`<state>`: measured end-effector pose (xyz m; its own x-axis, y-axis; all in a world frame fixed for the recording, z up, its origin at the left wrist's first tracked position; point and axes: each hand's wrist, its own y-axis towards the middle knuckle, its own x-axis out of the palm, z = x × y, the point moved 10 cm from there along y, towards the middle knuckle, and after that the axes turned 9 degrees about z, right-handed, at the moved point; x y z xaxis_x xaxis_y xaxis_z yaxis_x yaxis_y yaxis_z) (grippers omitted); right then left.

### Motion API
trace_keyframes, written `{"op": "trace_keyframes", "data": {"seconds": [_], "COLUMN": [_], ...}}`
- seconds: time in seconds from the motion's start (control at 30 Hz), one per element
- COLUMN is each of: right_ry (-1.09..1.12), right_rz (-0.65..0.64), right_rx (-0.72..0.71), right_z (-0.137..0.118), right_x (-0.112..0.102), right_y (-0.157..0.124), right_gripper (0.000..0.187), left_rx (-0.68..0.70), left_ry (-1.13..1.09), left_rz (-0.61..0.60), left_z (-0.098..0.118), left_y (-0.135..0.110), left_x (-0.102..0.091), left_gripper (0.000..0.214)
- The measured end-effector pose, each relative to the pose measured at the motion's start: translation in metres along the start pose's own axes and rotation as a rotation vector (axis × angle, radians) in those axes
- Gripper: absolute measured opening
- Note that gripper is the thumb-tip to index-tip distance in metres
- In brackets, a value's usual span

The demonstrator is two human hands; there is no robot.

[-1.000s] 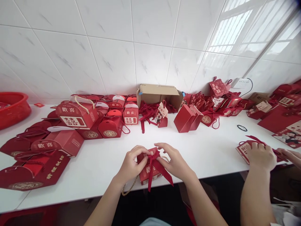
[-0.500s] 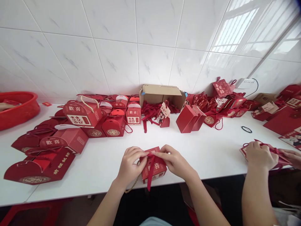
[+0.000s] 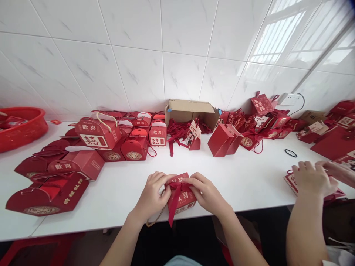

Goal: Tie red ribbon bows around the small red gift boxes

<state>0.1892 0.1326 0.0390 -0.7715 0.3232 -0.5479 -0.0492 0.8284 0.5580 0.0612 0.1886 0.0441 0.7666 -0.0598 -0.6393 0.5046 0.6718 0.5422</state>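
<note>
A small red gift box point(image 3: 186, 199) with pale printed characters sits at the table's front edge between my hands. Across its top lies a dark red ribbon point(image 3: 175, 201), looped near the middle, one tail hanging down over the box front. My left hand point(image 3: 155, 192) pinches the ribbon at the left side of the loop. From the right, my right hand point(image 3: 206, 190) has thumb and forefinger closed on the ribbon's other side. A twisted gold cord point(image 3: 155, 218) hangs beside the box, below my left hand; its upper part is hidden.
Several finished-looking red boxes point(image 3: 95, 133) crowd the left. At the back stands a cardboard box point(image 3: 191, 106) of ribbons, near two plain red boxes point(image 3: 222, 140). A red basin point(image 3: 23, 135) is far left. On the right, a co-worker's hands point(image 3: 313, 179) handle another box.
My fingers have drawn the ribbon into a wider loop across the box top, and its tail has swung left. The co-worker's hands have lifted slightly off their box.
</note>
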Motion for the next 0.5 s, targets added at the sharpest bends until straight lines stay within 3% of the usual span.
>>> {"op": "trace_keyframes", "data": {"seconds": [0.33,0.5], "right_ry": [0.034,0.037], "right_rz": [0.039,0.070], "right_rx": [0.007,0.030], "right_z": [-0.004,-0.005], "right_x": [-0.004,-0.005], "right_y": [0.003,0.003], "right_gripper": [0.023,0.023], "left_rx": [-0.118,-0.190], "left_ry": [-0.203,-0.283], "left_rz": [-0.272,-0.322], "left_z": [0.003,-0.004], "left_y": [0.007,0.004], "left_x": [0.019,0.026], "left_gripper": [0.018,0.008]}}
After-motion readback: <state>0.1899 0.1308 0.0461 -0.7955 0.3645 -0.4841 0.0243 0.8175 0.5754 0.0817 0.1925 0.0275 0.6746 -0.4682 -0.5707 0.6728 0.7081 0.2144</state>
